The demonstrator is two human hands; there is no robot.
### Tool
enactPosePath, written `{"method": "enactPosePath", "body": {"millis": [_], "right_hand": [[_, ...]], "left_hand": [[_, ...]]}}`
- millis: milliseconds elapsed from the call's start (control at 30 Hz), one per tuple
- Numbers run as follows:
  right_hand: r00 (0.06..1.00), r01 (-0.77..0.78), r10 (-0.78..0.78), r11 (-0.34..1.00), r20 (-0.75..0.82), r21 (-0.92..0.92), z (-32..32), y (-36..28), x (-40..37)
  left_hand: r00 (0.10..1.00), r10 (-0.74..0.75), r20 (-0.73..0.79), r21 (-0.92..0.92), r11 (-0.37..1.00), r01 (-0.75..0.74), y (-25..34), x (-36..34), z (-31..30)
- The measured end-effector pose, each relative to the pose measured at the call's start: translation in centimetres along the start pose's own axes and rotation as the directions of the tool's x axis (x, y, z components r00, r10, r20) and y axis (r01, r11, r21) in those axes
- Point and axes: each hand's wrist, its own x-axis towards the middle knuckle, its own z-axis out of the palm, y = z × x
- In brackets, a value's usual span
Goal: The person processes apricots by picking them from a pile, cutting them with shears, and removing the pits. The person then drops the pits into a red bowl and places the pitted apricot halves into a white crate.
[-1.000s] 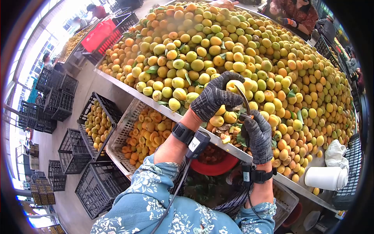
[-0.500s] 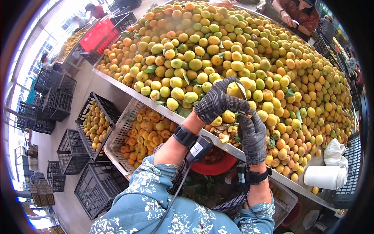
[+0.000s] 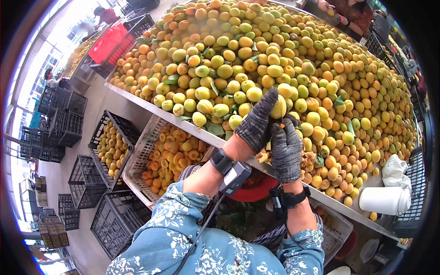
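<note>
Both hands wear dark grey knitted gloves and meet over the near edge of a big heap of yellow-green and orange fruit (image 3: 339, 96). My left hand (image 3: 259, 121) is closed around a yellow fruit (image 3: 278, 108). Against the lower side of that fruit is my right hand (image 3: 287, 149), its fingers closed; a small orange bit shows at its fingertips. What the right hand grips is too hidden to name. Below the hands runs the metal rim of the table (image 3: 201, 134).
A white crate (image 3: 133, 172) of halved fruit stands lower left, beside black crates (image 3: 117, 220) on the floor. Below the rim is a red basin (image 3: 252, 190). A white container (image 3: 384, 200) sits right. Co-workers are at the far side.
Both hands have shifted slightly left in view. My left hand has turned, its thumb now pointing up along the fruit. The thin blade seen beside the fruit earlier is no longer visible.
</note>
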Motion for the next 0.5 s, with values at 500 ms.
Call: {"method": "enactPosePath", "body": {"millis": [500], "right_hand": [[0.978, -0.198, 0.186, 0.969, 0.091, 0.145, -1.5, -0.3, -0.3]], "left_hand": [[0.8, 0.478, 0.363, 0.731, 0.387, -0.562, -0.5, 1.5, -1.2]]}}
